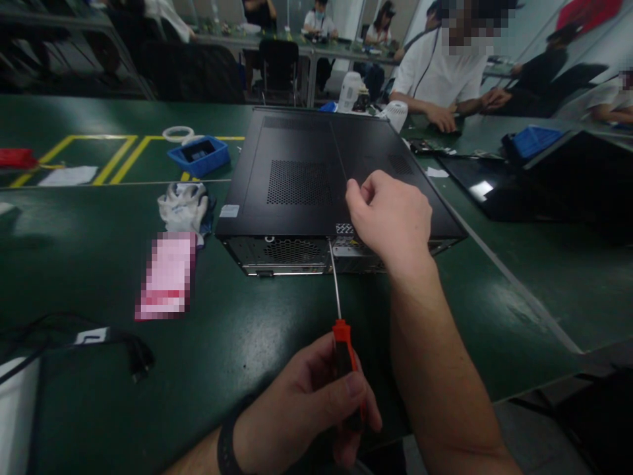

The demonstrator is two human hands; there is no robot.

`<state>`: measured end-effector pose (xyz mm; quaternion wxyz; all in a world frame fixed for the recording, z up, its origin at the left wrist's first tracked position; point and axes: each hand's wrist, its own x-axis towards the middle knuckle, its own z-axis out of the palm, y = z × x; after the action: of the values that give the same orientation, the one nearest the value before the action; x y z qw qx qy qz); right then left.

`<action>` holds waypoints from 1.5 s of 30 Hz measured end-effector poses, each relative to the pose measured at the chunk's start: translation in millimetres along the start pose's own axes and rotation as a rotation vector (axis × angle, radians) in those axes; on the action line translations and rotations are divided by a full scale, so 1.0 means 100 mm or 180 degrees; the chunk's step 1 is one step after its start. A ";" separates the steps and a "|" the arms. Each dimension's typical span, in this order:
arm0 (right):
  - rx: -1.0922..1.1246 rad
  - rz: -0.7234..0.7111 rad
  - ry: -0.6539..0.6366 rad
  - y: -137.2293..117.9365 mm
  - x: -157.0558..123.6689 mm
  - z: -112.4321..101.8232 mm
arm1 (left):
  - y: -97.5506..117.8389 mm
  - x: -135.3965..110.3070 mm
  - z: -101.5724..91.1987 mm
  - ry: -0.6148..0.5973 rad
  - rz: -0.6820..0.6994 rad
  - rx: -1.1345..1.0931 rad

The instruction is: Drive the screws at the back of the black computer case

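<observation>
A black computer case (301,142) lies flat on the green table, its rear panel (291,252) facing me. My left hand (316,396) is closed round the red and black handle of a screwdriver (337,290). The metal shaft points away from me, and its tip meets the rear panel near the middle, just below the top cover's edge. My right hand (393,211) rests on the front right part of the cover, above the rear panel. Its fingers are curled in; whether anything is in them is hidden.
Left of the case lie grey-white gloves (182,208), a blurred pink item (168,277) and a blue tray (200,155). A black cable (133,349) is at the near left. Dark flat panels (494,188) lie to the right. A person in white (420,72) works across the table.
</observation>
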<state>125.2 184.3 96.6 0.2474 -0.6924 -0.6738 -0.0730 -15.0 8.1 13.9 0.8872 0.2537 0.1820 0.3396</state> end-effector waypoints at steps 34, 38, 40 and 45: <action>-0.0040 -0.0036 -0.0051 0.00 -0.01 -0.02 | 0.06 -0.03 0.03 0.0209 -0.0159 -0.0046; -0.0047 -0.0035 -0.0060 -0.01 -0.01 -0.02 | 0.08 -0.02 0.02 0.0229 -0.0094 0.0183; -0.0043 -0.0036 -0.0065 -0.01 -0.01 -0.03 | 0.08 -0.01 0.02 0.0207 -0.0083 0.0220; -0.0018 -0.0069 -0.0065 0.01 -0.01 -0.03 | 0.07 0.01 0.00 0.0333 -0.0098 0.0392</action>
<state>126.4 182.2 98.6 0.2378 -0.6865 -0.6836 -0.0706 -17.8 13.6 17.8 0.8643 0.2869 0.2525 0.3270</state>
